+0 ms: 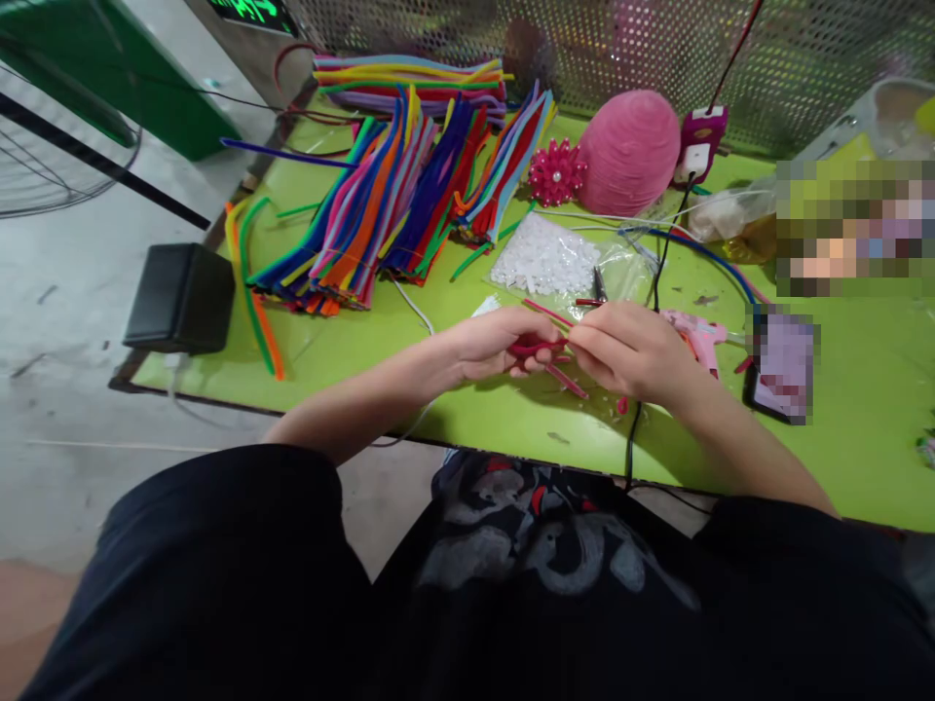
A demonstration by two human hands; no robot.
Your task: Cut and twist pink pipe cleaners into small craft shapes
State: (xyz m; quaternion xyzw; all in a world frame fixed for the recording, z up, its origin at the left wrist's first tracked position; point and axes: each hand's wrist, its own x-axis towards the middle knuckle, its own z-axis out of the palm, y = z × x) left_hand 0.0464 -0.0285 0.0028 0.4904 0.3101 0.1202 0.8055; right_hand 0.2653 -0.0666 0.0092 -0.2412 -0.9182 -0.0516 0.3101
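Note:
Near the front edge of the green table, my left hand (486,349) is closed around a dark pink pipe cleaner (537,348) that looks bent. My right hand (632,350) pinches at the same piece from the other side, its fingertips meeting those of the left. Just under and behind the hands lie cut pink pipe cleaner pieces (568,380). A dark pointed tool tip (599,284) shows behind my right hand; the rest of it is hidden. To the right lies a pink glue gun (697,339), partly covered by my right hand.
Bundles of coloured pipe cleaners (365,224) fill the left back. Behind my hands are a bag of white beads (547,255), a pink flower (557,173) and a pink egg-shaped form (632,151). A phone (783,370) and black cable (663,258) lie right; a black box (180,297) stands left.

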